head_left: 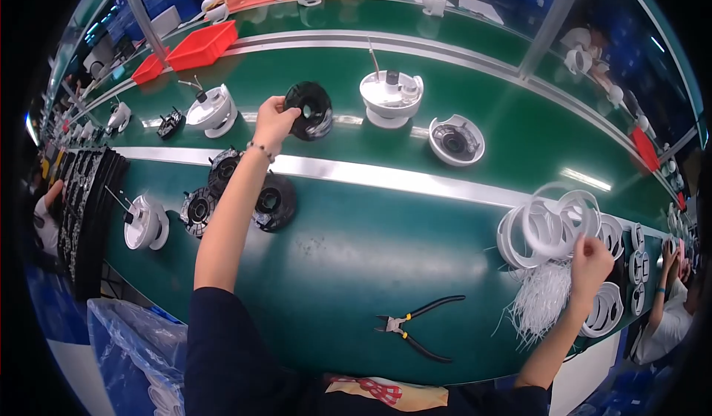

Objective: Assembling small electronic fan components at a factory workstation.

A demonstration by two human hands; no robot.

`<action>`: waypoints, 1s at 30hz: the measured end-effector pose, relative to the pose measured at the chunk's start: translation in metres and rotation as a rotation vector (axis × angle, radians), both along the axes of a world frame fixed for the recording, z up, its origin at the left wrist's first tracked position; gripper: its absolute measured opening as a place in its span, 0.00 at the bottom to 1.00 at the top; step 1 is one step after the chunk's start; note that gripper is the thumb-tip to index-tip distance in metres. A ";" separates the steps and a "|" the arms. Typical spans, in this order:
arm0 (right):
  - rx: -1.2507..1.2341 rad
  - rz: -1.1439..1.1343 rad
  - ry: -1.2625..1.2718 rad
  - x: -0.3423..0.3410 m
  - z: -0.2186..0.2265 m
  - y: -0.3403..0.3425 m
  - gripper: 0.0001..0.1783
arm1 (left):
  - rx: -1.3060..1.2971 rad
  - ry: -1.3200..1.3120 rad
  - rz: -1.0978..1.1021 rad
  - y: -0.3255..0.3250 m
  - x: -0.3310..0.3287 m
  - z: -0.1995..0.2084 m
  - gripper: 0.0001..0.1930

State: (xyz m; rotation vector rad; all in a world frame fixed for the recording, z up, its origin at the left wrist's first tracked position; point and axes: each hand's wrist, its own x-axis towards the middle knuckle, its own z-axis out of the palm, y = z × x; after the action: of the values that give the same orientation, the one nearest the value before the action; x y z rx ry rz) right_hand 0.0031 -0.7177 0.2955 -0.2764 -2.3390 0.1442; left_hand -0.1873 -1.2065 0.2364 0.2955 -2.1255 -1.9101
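Observation:
My left hand [273,125] reaches far forward and pinches the edge of a black ring-shaped part [319,98], lifted above the bench. Farther right, my right hand [591,269] has its fingers closed on a thin white plastic ring [529,230]. That ring is held over other stacked white rings [508,239]. Just below it lies a heap of thin white strips [540,301]. Under my left forearm are several black round parts like the held one, including one [276,202] near the elbow side. Diagonal cutters [400,325] with black handles lie spread on the green bench.
White dome-shaped housings [389,112] stand on the far green strip, beside a white bowl-shaped shell [457,142]. Another housing [141,225] is at left, near stacked black trays [93,208]. Red bins [202,47] sit behind. Co-workers' hands show at the sides and back.

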 end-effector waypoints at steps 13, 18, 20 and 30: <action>-0.100 0.435 -0.700 -0.062 -0.063 -0.182 0.18 | 0.769 0.245 -0.197 0.078 0.107 -0.020 0.19; 0.041 0.586 -0.634 -0.036 -0.070 -0.233 0.65 | 0.756 0.293 -0.173 0.069 0.112 -0.023 0.20; 0.020 0.591 -0.657 -0.039 -0.073 -0.242 0.65 | 0.747 0.302 -0.163 0.066 0.113 -0.025 0.20; -0.915 0.935 -0.296 -0.074 -0.060 -0.277 0.58 | 0.597 0.232 -0.242 0.064 0.132 -0.034 0.28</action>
State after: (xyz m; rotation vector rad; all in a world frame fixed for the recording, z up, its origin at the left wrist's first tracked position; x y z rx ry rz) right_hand -0.0707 -0.9942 0.2355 0.4223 -2.3413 1.7218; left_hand -0.0555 -1.1423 0.2021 -0.0787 -1.4606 -2.5486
